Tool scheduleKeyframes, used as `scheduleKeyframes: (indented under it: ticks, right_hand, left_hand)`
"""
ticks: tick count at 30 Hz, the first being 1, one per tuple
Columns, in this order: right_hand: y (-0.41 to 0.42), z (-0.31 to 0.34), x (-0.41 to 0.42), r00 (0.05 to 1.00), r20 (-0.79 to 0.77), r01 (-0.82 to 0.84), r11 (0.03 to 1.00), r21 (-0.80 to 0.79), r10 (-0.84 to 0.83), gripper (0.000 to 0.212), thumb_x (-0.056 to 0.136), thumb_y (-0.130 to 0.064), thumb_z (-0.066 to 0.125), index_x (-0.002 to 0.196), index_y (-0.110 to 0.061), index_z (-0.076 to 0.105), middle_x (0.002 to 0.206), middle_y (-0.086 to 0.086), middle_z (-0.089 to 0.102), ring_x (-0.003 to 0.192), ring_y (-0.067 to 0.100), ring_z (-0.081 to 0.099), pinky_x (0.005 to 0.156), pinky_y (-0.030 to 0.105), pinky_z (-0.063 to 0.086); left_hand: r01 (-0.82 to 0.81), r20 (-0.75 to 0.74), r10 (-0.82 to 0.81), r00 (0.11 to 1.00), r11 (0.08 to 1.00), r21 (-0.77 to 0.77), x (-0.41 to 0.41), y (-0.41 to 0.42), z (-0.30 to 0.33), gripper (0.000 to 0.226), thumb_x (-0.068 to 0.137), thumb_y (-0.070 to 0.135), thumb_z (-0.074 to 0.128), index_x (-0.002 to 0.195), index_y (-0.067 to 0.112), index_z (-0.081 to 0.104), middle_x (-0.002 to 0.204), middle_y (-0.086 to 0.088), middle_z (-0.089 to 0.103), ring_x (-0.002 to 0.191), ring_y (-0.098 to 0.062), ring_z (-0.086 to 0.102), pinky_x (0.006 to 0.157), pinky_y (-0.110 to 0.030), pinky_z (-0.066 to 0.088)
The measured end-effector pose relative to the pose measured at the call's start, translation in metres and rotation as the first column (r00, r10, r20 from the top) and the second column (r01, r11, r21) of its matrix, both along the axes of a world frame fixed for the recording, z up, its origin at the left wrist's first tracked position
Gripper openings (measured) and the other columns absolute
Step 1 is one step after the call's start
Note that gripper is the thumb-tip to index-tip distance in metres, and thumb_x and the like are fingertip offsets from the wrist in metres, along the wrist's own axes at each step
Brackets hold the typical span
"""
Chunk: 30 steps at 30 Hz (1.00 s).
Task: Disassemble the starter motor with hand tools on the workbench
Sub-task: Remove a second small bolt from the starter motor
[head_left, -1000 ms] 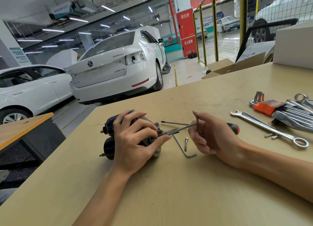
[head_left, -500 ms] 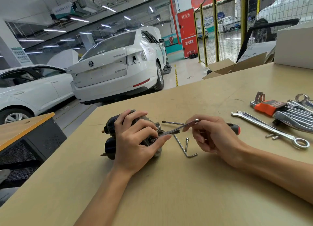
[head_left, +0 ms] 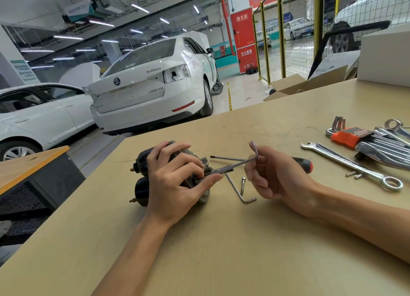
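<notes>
Left hand (head_left: 175, 184) clamps the starter motor (head_left: 155, 173) at nine o'clock on the workbench (head_left: 221, 240); right hand (head_left: 273, 173) pinches the hex key (head_left: 239, 163). Heavy, rigid, likely greasy: grip its body firmly.

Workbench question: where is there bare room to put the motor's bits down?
The workbench is bare in front of both forearms, and behind the starter motor. It is crowded between the hands, and at the right round the combination wrench and hex key set.
</notes>
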State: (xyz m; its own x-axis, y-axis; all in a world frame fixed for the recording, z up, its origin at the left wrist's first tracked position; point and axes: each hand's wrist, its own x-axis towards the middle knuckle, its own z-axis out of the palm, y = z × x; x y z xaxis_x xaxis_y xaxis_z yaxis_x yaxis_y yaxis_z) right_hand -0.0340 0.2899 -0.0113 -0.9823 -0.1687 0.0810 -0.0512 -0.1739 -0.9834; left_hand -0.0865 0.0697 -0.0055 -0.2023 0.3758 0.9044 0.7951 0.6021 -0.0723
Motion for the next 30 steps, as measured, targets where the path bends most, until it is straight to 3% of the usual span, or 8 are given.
scheduleKeyframes:
  ticks: [4, 11, 16, 24, 27, 30]
  right_hand:
    - [0.0019, -0.0003, -0.0002, 0.995, -0.034, -0.100, 0.993, -0.058, 0.098, 0.053, 0.080, -0.059, 0.052, 0.057, -0.011, 0.057, 0.051, 0.004, 0.035, 0.040, 0.016, 0.033, 0.039, 0.021, 0.030]
    - [0.0037, -0.0039, -0.0012, 0.983, -0.176, -0.065, 0.998, -0.022, 0.060, 0.023, 0.073, -0.025, 0.050, 0.070, -0.012, 0.068, 0.051, 0.003, 0.039, 0.040, 0.015, 0.034, 0.041, 0.017, 0.025]
    - [0.0015, -0.0042, -0.0014, 0.976, -0.201, 0.084, 0.996, 0.031, -0.077, 0.041, 0.092, -0.003, 0.039, 0.089, -0.018, 0.076, 0.049, 0.003, 0.041, 0.040, 0.015, 0.033, 0.040, 0.016, 0.025]
    - [-0.0028, -0.0007, 0.0019, 0.979, -0.173, 0.113, 0.993, 0.034, -0.106, 0.047, 0.100, 0.001, 0.037, 0.083, -0.021, 0.076, 0.049, 0.003, 0.041, 0.040, 0.013, 0.031, 0.037, 0.016, 0.025]
    - [-0.0023, -0.0023, 0.0006, 0.981, -0.153, 0.131, 0.989, 0.072, -0.118, 0.034, 0.102, -0.009, 0.041, 0.101, -0.023, 0.072, 0.051, 0.003, 0.042, 0.040, 0.014, 0.032, 0.038, 0.017, 0.025]
    - [-0.0008, -0.0035, -0.0023, 0.986, -0.091, 0.147, 0.986, 0.076, -0.140, 0.025, 0.102, -0.026, 0.045, 0.097, -0.020, 0.068, 0.053, 0.002, 0.043, 0.038, 0.015, 0.035, 0.038, 0.017, 0.024]
  left_hand:
    - [-0.001, -0.002, 0.001, 1.000, 1.000, -0.007, -0.0001, 0.0005, 0.0005, 0.040, 0.079, 0.050, 0.074, 0.059, 0.016, 0.069, 0.077, 0.009, 0.070, 0.109, -0.016, 0.059, 0.109, -0.039, 0.028]
    - [-0.006, -0.015, 0.006, 1.000, 1.000, -0.009, -0.0001, 0.0012, 0.0004, 0.036, 0.081, 0.045, 0.075, 0.061, 0.015, 0.072, 0.076, 0.008, 0.070, 0.107, -0.018, 0.060, 0.107, -0.043, 0.031]
    - [-0.008, 0.002, 0.009, 1.000, 1.000, -0.005, 0.0003, 0.0013, 0.0011, 0.035, 0.082, 0.045, 0.075, 0.062, 0.016, 0.073, 0.076, 0.009, 0.070, 0.106, -0.018, 0.060, 0.107, -0.043, 0.030]
    - [0.013, 0.030, -0.013, 0.999, 1.000, -0.006, 0.0015, 0.0008, 0.0018, 0.036, 0.082, 0.048, 0.072, 0.062, 0.018, 0.075, 0.077, 0.010, 0.070, 0.108, -0.015, 0.058, 0.107, -0.044, 0.030]
    - [0.007, 0.027, -0.006, 1.000, 1.000, -0.005, 0.0024, 0.0016, 0.0012, 0.035, 0.082, 0.047, 0.073, 0.062, 0.018, 0.074, 0.076, 0.009, 0.070, 0.108, -0.016, 0.059, 0.107, -0.044, 0.031]
    - [0.002, 0.020, -0.002, 1.000, 1.000, -0.004, 0.0015, 0.0008, 0.0008, 0.035, 0.081, 0.047, 0.074, 0.062, 0.017, 0.074, 0.076, 0.009, 0.070, 0.108, -0.017, 0.059, 0.107, -0.043, 0.031]
